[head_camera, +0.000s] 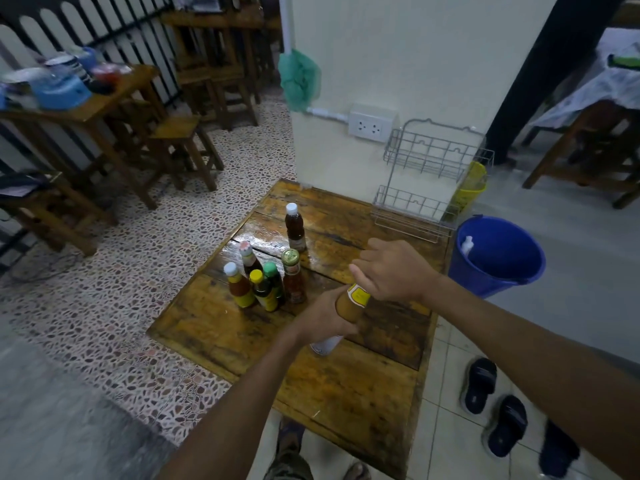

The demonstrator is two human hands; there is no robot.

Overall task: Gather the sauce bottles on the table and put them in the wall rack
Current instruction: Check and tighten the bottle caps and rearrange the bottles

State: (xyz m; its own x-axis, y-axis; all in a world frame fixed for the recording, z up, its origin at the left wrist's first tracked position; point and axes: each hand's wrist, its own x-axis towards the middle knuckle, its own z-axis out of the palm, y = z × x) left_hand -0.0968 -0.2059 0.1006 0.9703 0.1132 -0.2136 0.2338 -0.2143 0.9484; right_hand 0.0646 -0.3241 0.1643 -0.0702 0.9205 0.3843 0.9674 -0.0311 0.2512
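- Brown sauce bottle (348, 306), yellow neck label, white base, held tilted above the glossy worn plank table (346, 386).
- Left hand (323, 315) wraps its body, fingers curled round it.
- Right hand (393, 271) grips the top from above, fingers curled over the cap.
- Five bottles cluster (265, 282) mid-table, upright, touching or just beside each other; caps white, yellow, green, gold.
- Sixth, a dark bottle with white cap (295, 227), stands apart nearer the wall.
- Two-tier wire wall rack (426, 181) at table's far right corner; both tiers hold nothing.
- Blue bucket (498, 256) beside table's right edge; sandals (493, 403) on tiles.
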